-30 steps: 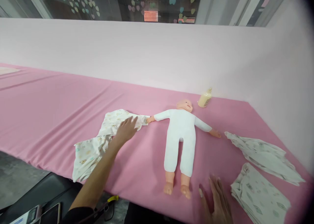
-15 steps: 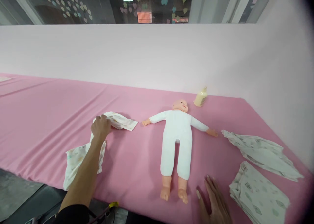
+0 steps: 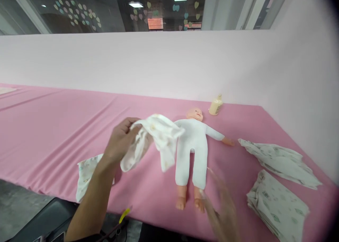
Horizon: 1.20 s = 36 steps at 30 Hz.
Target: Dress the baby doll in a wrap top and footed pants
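Note:
My left hand (image 3: 123,137) is closed on a small white printed baby garment (image 3: 161,132), lifted above the pink sheet and drooping to the right. The garment hides one arm of the baby doll (image 3: 192,139), which lies on its back in a white suit, feet toward me. Blurred by motion, my right hand (image 3: 222,206) is near the doll's feet, fingers apart and holding nothing. Another printed baby garment (image 3: 88,173) lies on the sheet, partly behind my left forearm.
A pale yellow pump bottle (image 3: 215,106) stands beyond the doll's head. On the right lie a crumpled printed cloth (image 3: 283,160) and a folded printed cloth (image 3: 280,206). The pink sheet (image 3: 66,122) meets a white wall (image 3: 132,63). A dark chair (image 3: 50,217) is at lower left.
My left hand has raised the garment off the sheet and carried it right, toward the doll. My right hand has moved slightly up and left. The other garment stays on the sheet.

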Tool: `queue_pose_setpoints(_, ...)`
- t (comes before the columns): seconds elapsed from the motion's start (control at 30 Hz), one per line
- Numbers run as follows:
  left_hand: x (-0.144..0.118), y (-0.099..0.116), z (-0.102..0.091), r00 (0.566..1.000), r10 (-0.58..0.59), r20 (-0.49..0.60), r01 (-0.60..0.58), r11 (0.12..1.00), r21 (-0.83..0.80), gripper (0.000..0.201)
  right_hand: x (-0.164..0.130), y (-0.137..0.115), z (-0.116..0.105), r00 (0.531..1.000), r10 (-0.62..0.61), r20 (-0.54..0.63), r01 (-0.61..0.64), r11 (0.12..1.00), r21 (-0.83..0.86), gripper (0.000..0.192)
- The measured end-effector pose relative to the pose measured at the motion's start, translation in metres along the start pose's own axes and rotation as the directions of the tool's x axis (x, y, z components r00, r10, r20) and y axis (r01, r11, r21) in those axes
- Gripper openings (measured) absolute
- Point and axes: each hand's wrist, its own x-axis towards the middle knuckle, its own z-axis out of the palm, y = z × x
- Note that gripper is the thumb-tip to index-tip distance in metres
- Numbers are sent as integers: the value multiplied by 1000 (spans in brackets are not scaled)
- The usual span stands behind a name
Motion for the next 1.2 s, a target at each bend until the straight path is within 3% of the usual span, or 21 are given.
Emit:
queue_pose_setpoints(0.03, -13, 6, 10, 996, 21, 88, -25, 999, 47, 35, 4, -14, 2, 999, -15, 41, 14, 1000, 26, 71)
queue_pose_setpoints(0.1, -34, 14, 26, 942, 71, 328, -122, 983, 136, 28, 12, -40, 7, 993, -53, 104, 35, 986, 166, 76)
queue_pose_setpoints(0.2, -50, 19, 37, 858, 179, 482, -309, 929, 205, 21, 22, -62, 6, 991, -18, 136, -36, 924, 382, 44)
queue_pose_setpoints(0.3, -52, 18, 33, 859, 243, 451, -387, 885, 260, 22, 35, -62, -5, 979, 45, 199, -140, 858, 494, 27)
queue_pose_setpoints(0.37, -50, 16, 26, 857, 217, 468, -378, 881, 284, 26, 46, -55, -15, 971, 106, 213, -210, 804, 556, 24)
queue_pose_setpoints(0.43, -48, 16, 19, 844, 186, 503, -372, 879, 298, 28, 58, -47, -24, 975, 162, 150, -220, 755, 617, 25)
queue_pose_setpoints(0.5, -46, 19, 16, 835, 176, 522, -369, 882, 292, 27, 66, -45, -32, 985, 169, 27, -149, 770, 620, 28)
queue_pose_setpoints(0.57, -46, 23, 17, 841, 177, 512, -347, 901, 258, 25, 67, -47, -37, 999, 51, -12, -37, 846, 532, 23)
queue_pose_setpoints(0.63, -46, 29, 20, 849, 167, 501, -301, 933, 199, 24, 62, -54, -37, 984, -137, 111, 83, 915, 394, 25)
queue_pose_setpoints(0.7, -48, 35, 25, 847, 155, 508, -244, 963, 112, 23, 55, -64, -30, 912, -289, 291, 208, 938, 278, 58)
queue_pose_setpoints(0.77, -49, 42, 28, 823, 155, 547, -189, 982, 6, 22, 50, -73, -18, 855, -361, 373, 306, 931, 199, 80)
queue_pose_setpoints(0.8, -50, 45, 29, 804, 163, 572, -168, 985, -45, 22, 50, -76, -12, 843, -386, 374, 346, 923, 171, 79)
queue_pose_setpoints(0.87, -53, 52, 27, 765, 190, 615, -149, 982, -117, 24, 57, -81, -3, 841, -430, 327, 410, 902, 132, 59)
queue_pose_setpoints(0.97, -56, 59, 19, 751, 208, 627, -234, 971, -41, 32, 78, -85, -5, 850, -445, 280, 418, 895, 156, 35)
queue_pose_setpoints(1.07, -56, 57, 11, 738, 198, 645, -438, 868, 236, 44, 102, -89, -27, 904, -376, 203, 318, 909, 268, 29)
queue_pose_setpoints(1.13, -50, 47, 8, 728, 192, 659, -558, 724, 405, 41, 115, -95, -44, 938, -320, 134, 264, 908, 325, 25)
queue_pose_setpoints(1.2, -41, 33, 6, 745, 201, 636, -609, 596, 524, 31, 125, -103, -58, 966, -248, 68, 204, 900, 385, 23)
